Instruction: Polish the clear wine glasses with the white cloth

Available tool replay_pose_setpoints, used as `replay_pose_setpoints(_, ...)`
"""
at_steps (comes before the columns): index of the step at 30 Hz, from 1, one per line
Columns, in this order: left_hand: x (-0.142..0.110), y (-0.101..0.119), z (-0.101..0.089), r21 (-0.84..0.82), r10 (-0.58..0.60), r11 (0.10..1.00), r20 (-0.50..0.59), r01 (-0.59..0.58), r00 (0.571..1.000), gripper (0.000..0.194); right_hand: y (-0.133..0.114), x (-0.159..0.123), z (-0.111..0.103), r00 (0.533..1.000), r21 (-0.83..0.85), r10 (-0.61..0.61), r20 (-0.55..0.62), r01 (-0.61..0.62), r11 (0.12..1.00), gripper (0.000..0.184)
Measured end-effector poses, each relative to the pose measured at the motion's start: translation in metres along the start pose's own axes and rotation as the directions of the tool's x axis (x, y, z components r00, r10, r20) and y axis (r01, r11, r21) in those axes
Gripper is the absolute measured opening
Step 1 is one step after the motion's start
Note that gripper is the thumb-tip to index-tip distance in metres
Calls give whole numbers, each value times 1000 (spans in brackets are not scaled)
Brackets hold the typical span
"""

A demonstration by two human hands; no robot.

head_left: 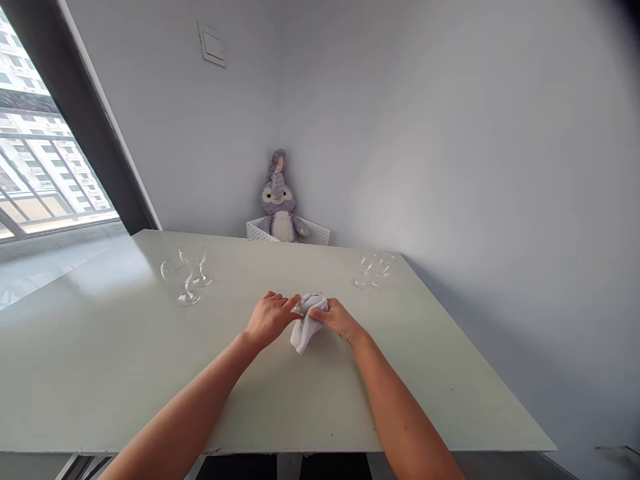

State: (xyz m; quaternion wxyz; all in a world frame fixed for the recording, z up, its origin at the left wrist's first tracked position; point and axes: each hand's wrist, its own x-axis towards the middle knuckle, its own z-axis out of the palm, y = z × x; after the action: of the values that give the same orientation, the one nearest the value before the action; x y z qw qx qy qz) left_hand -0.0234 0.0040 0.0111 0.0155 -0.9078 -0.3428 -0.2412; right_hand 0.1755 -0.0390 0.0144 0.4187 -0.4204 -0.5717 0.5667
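Observation:
Over the middle of the pale table (125, 373), both my hands meet around a white cloth (304, 333). My left hand (269, 319) is closed on a clear glass (300, 307), most of it hidden by my fingers and the cloth. My right hand (336, 318) pinches the cloth against that glass. The cloth's lower end hangs down onto the table.
Two stemmed glasses (184, 275) stand at the left of the table, two more (373, 270) at the right back. A grey plush toy (279, 199) sits in a white perforated basket (316, 233) in the wall corner. A window lies to the left.

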Motion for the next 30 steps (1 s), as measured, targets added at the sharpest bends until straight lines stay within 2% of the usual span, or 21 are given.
replay_pose_setpoints(3,2,3,-5,-229,-147,954,197,191,969,38,-5,-4,-9,994,-44,33,102,-28,999,37)
replay_pose_setpoints(5,3,5,-11,-426,-162,844,376,326,912,39,-9,-9,-19,988,-100,40,148,-25,995,35)
replay_pose_setpoints(7,3,3,-17,-563,-117,712,494,419,862,40,-11,-12,-29,990,-147,28,137,-7,989,33)
replay_pose_setpoints(8,3,1,-20,-598,-109,663,519,451,848,41,-11,-13,-34,996,-164,8,93,8,986,33)
replay_pose_setpoints(10,4,-5,-22,-617,-158,606,527,503,835,42,-11,-13,-39,993,-211,-75,-96,53,976,33)
replay_pose_setpoints(11,4,-9,-22,-611,-211,592,512,525,833,42,-10,-11,-39,965,-251,-137,-222,79,965,34)
replay_pose_setpoints(12,5,-14,-20,-598,-279,583,488,550,827,43,-9,-10,-36,918,-308,-210,-336,104,946,35)
replay_pose_setpoints(13,5,-18,-18,-576,-351,578,463,577,814,43,-9,-8,-31,866,-383,-292,-406,129,915,35)
replay_pose_setpoints(14,5,-21,-16,-546,-416,581,437,603,797,43,-8,-6,-24,831,-472,-376,-410,159,867,35)
replay_pose_setpoints(15,5,-23,-13,-503,-469,602,406,620,784,42,-7,-4,-14,821,-568,-453,-348,200,798,35)
replay_pose_setpoints(16,5,-24,-10,-445,-500,645,370,622,783,39,-6,-2,-4,825,-659,-513,-236,252,709,36)
replay_pose_setpoints(18,3,-21,-3,-292,-479,783,280,549,832,28,-2,1,18,835,-784,-551,16,352,511,37)
replay_pose_setpoints(19,2,-17,0,-217,-439,845,242,489,865,24,0,3,28,833,-820,-545,90,373,434,35)
replay_pose_setpoints(21,-1,-8,7,-124,-361,913,198,389,911,22,3,6,39,836,-871,-538,107,340,355,29)
replay_pose_setpoints(23,-3,0,12,-111,-302,940,171,323,938,28,5,9,39,839,-886,-543,-5,248,392,26)
replay_pose_setpoints(24,-4,4,14,-113,-266,952,154,284,952,32,6,10,35,836,-869,-542,-89,201,452,25)
replay_pose_setpoints(26,-6,8,16,-104,-162,979,118,174,980,42,6,11,22,844,-752,-473,-254,135,645,26)
replay_pose_setpoints(28,-7,9,18,-108,-81,990,94,91,992,49,8,12,8,877,-490,-300,-376,86,867,32)
replay_pose_setpoints(29,-7,9,19,-117,-62,991,87,72,994,50,11,12,2,894,-311,-187,-408,57,949,34)
replay_pose_setpoints(30,-7,9,20,-128,-58,989,83,68,995,51,14,14,-1,900,-119,-76,-429,27,993,36)
